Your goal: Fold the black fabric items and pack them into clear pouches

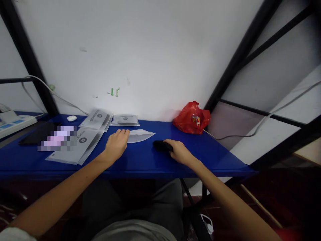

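Note:
My left hand (pixel 117 143) is closed on the left end of a frosted translucent plastic bag (pixel 140 136), whose mouth gapes a little. The bag lies on the blue table (pixel 140 157). To the right, my right hand (pixel 178 151) grips a small black, soft-looking bundle (pixel 162 146) just above or on the tabletop; its exact kind I cannot make out. Left of my left hand lie printed frosted zip bags, one (pixel 80 144) in front and another (pixel 98 119) behind it. A smaller filled zip bag (pixel 125 119) sits by the wall.
A crumpled red plastic bag (pixel 192 118) stands at the back right. On the left are a white earbud case (pixel 71 118), a dark flat device (pixel 33 135) with a blurred patch, and a white power strip (pixel 17 124). Black metal posts (pixel 233 67) and a cable (pixel 250 135) border the right side.

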Demonstrator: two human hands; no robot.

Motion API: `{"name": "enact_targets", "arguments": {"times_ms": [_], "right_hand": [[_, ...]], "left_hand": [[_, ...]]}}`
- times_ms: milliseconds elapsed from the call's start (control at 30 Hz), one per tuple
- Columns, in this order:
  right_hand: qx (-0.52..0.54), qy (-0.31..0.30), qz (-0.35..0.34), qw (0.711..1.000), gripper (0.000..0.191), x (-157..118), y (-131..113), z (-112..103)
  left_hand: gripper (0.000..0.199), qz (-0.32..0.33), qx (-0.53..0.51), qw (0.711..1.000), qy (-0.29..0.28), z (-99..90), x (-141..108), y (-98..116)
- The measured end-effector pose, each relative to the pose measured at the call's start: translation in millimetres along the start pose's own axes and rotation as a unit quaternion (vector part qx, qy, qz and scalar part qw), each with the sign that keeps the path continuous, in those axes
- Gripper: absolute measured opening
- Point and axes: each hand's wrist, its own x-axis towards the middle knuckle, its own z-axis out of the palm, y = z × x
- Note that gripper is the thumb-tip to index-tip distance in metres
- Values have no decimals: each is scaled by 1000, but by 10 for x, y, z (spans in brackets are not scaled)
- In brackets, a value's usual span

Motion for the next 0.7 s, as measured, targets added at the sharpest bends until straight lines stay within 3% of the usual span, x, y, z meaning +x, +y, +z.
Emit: {"name": "enact_targets", "arguments": {"times_ms": [233, 433, 567, 700], "right_hand": [[123, 186, -81, 971, 64, -49, -513, -70], [90, 135, -205, 965, 77, -12, -679, 173], [62, 88, -194, 975, 83, -4, -654, 265], [58, 105, -150, 981, 81, 48, -650, 304]], "left_hand": [[33, 75, 11, 995, -57, -6, -7, -42], [25, 49, -19, 998, -32, -55, -14, -6], [27, 38, -26, 999, -23, -67, -24, -15], [27, 56, -38, 997, -22, -85, -37, 34]]}}
